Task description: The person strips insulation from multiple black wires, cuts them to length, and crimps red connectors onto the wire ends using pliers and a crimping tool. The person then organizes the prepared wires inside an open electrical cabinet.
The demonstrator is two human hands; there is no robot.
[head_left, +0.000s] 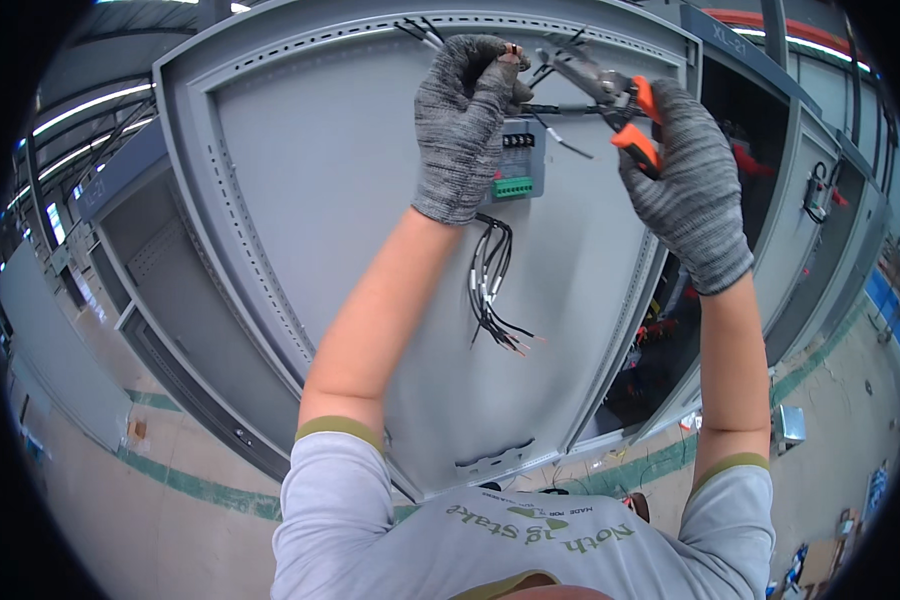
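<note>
Both my hands wear grey knit gloves and are raised before the grey cabinet panel (340, 200). My left hand (462, 125) is closed, thumb and fingertips pinching a thin black wire (513, 49) near its end. Wrapped in my right hand (685, 180) is a pair of pliers (620, 110) with orange and black handles, spread apart. The grey jaws point left toward the pinched wire, a little apart from it and slightly blurred. Behind the hands sits a grey module (522, 160) with a green terminal strip. Black wires with white sleeves (573, 147) stick out around it.
Below the module hangs a bundle of black wires (488, 285) with bare copper ends. More wire ends (420, 35) project at the panel's top. Open cabinets stand left (185, 270) and right (660, 330). A green line (200, 492) crosses the floor.
</note>
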